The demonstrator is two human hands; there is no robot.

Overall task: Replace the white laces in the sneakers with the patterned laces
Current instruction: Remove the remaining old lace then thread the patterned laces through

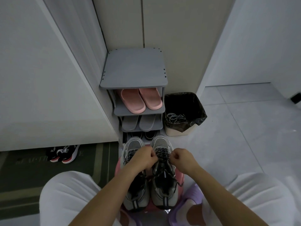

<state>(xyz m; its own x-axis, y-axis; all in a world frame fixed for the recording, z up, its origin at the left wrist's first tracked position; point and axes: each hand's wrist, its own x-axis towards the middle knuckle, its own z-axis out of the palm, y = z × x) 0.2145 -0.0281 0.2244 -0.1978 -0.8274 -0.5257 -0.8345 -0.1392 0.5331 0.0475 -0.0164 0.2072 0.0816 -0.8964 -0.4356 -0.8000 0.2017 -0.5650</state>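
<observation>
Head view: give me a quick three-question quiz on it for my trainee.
1. True or false: the left hand and the right hand both pinch the lace of the right-side sneaker.
2. What lies in the bin? A: laces. B: a sneaker. C: a slipper.
3. Fill in: the slippers highest in the rack are ___.

Key: 1 true; 2 A; 3 pink.
</observation>
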